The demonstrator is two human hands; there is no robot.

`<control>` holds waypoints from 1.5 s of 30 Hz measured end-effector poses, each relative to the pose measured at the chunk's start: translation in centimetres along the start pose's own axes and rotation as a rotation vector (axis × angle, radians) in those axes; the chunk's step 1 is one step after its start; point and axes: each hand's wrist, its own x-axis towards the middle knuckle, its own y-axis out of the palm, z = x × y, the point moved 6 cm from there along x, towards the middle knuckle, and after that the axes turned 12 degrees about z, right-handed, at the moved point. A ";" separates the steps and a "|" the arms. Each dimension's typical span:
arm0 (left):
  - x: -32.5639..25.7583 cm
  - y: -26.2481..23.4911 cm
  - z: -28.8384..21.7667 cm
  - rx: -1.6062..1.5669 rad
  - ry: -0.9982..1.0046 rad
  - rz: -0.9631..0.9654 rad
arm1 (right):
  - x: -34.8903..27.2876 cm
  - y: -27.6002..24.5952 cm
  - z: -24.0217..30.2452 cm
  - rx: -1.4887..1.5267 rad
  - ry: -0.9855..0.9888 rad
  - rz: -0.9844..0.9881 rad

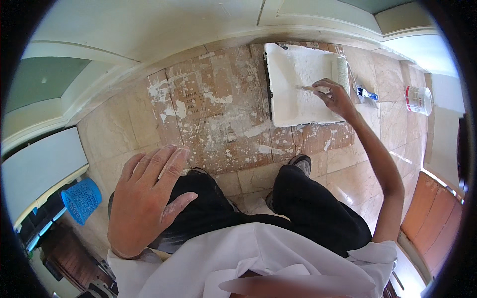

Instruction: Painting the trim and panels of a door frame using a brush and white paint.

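Note:
My right hand (pixel 338 101) reaches over the white paint tray (pixel 283 107), its fingers closed around a slim, pale stick-like tool (pixel 307 88). The tool's far end points left over the tray's inside; whether it touches the paint I cannot tell. Along the tray's right side lies a paint roller (pixel 341 72) with a white cover. White smears mark the fingertips of my left hand (pixel 149 198), which is held up above my left knee, fingers stretched out and nothing in it.
Paint-spattered cardboard (pixel 213 124) covers the tiled floor under the tray. Right of the tray lie a blue-handled scraper (pixel 366 93) and a white bucket (pixel 419 101). A pale panelled wall (pixel 174 25) runs along the far side. A blue plastic basket (pixel 82 200) stands at left.

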 end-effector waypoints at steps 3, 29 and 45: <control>0.0 0.0 0.4 0.011 -0.025 -0.001 | 0.5 0.9 -1.6 0.157 0.005 -0.167; 0.5 -0.1 0.7 -0.013 -0.032 -0.010 | 4.6 1.5 -0.2 -0.072 -0.251 0.063; 0.8 -0.2 1.5 -0.030 -0.057 -0.008 | -0.1 6.6 -15.1 1.519 0.385 -0.364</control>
